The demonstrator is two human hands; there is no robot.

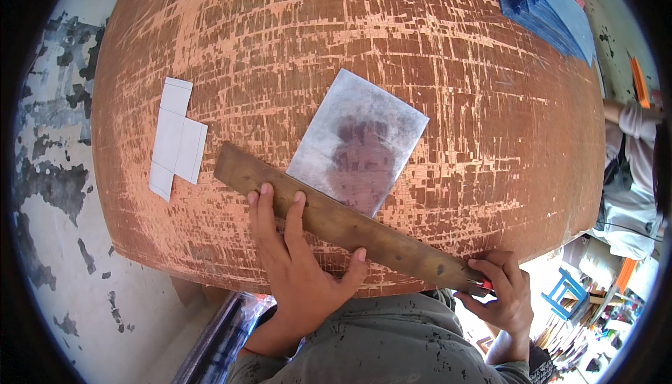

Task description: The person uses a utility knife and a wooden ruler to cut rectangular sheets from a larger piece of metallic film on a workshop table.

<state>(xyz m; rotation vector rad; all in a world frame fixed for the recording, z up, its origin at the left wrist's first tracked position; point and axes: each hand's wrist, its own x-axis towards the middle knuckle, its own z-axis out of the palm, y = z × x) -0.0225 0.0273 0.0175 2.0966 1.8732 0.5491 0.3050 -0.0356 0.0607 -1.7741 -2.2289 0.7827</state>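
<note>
A long, flat brown straightedge point(329, 226) lies slantwise across the near part of the worn table. My left hand point(301, 279) presses on it with spread fingers, the fingertips on its surface and the thumb at its near edge. At the straightedge's right end, by the table's near edge, my right hand point(505, 287) is closed around a small red object point(485, 284), mostly hidden by the fingers. Just beyond the straightedge is a translucent whitish sheet point(360, 142) with a dark reddish patch; its near corner meets the straightedge. A white paper template point(176, 139) with ruled lines lies to the left.
Scratches cover the brown tabletop point(280, 55). A stack of blue sheets point(542, 9) sits at its far right corner. Another person point(630, 174) is beyond the right edge. Below, at right, are a blue stool point(565, 293) and clutter. A peeling wall point(56, 139) stands left.
</note>
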